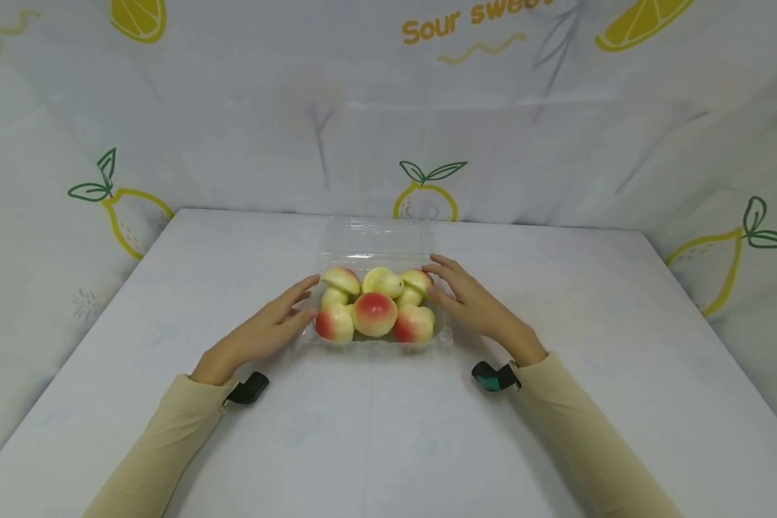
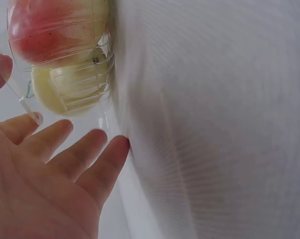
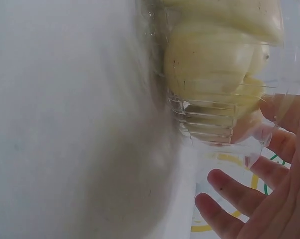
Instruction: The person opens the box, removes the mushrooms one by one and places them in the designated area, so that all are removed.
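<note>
A clear plastic clamshell box sits on the table, its lid folded back away from me. Several rounded yellow fruits with red blushes, peach-like, fill it; one sits in front in the middle. My left hand is at the box's left side, fingers extended beside the wall. On the other side is my right hand, fingers spread along the right wall. In the right wrist view, the thumb overlaps the box's rim. Ribbed plastic covers a yellow fruit in the left wrist view.
A white cloth covers the table. Behind it hangs a white backdrop printed with lemons and lettering. A dark wrist camera is strapped at the left sleeve, and another camera at the right.
</note>
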A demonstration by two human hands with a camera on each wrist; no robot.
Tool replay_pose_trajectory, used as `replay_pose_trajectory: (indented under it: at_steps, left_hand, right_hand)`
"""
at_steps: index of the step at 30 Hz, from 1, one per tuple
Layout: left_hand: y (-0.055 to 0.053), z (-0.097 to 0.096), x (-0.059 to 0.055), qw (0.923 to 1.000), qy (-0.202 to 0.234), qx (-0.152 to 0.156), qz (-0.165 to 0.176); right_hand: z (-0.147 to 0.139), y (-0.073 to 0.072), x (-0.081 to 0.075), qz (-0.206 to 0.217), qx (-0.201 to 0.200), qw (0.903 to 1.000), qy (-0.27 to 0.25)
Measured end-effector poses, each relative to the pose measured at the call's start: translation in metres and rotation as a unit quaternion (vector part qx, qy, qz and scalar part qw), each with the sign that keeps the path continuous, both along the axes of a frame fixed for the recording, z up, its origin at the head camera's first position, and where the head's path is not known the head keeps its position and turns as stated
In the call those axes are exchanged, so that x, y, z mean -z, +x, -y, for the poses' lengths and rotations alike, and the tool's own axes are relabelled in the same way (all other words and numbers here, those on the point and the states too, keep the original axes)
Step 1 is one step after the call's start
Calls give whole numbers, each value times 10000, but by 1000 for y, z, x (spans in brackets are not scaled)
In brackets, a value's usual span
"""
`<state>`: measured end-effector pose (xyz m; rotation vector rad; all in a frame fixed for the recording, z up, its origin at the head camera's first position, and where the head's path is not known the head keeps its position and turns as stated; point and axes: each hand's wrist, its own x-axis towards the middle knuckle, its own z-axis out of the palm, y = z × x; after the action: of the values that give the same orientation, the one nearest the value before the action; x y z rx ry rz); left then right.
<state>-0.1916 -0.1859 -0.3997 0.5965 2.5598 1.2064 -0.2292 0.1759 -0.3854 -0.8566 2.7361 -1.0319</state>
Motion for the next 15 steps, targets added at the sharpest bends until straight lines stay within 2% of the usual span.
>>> replay_pose_trajectory:
  at_steps: [5, 8, 11, 15]
  left_hand:
    - [0, -1, 0, 9991, -95, 106, -389]
    - [1, -3, -1, 9986, -190, 128, -486]
    - [2, -4, -1, 9995, -126, 148, -237]
    - [1, -3, 1, 9992, 234, 205, 250]
  right_hand:
    - [2, 1, 3, 13, 69, 10000, -71]
    - [3, 2, 4, -3, 84, 9999, -128]
    - [4, 1, 5, -19, 85, 9998, -189]
    - [5, 1, 6, -74, 89, 9997, -223]
